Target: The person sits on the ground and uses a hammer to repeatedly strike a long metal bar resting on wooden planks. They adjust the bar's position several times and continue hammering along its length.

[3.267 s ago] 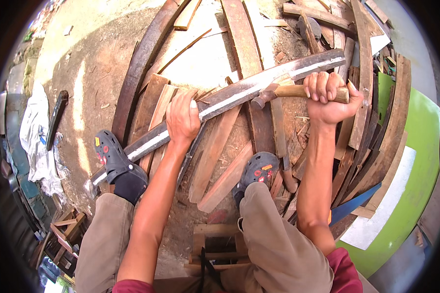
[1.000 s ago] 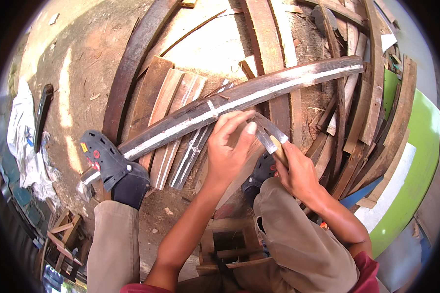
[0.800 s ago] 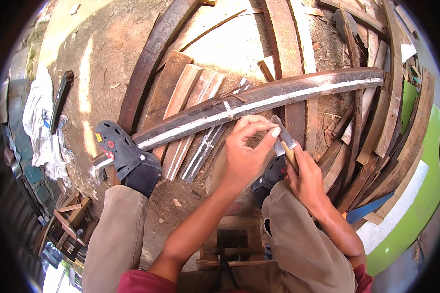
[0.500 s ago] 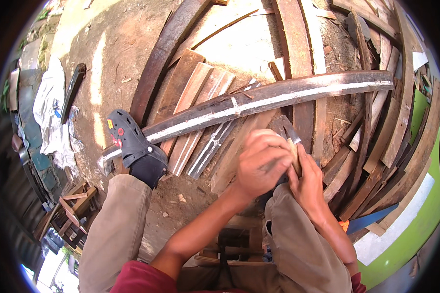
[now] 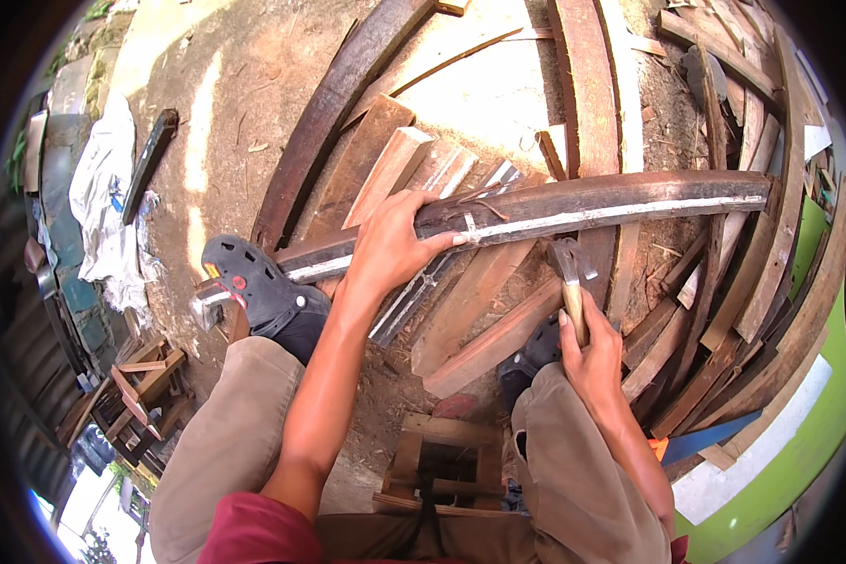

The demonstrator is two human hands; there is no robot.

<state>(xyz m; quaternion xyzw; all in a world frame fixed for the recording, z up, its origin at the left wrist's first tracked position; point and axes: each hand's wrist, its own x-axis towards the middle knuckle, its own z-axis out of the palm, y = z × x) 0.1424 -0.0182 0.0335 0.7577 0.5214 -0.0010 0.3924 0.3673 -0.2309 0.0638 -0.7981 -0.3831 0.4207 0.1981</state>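
Left hand point(image 5: 392, 246): clasped the white-striped beam point(image 5: 630, 202), which overlay planks point(image 5: 470, 305)
Right hand point(image 5: 592, 355): gripped the wooden-handled hammer point(image 5: 572, 293)

Rough brown floor point(image 5: 240, 117), bright light patch point(image 5: 479, 89) far centre; corrugated sheeting point(image 5: 30, 352) left; green panel point(image 5: 771, 522) near right.

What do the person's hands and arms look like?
Left hand and right hand bare: no gloves, rings or watch visible. Left sleeve short, plain maroon; only a maroon sliver of the right sleeve shows.
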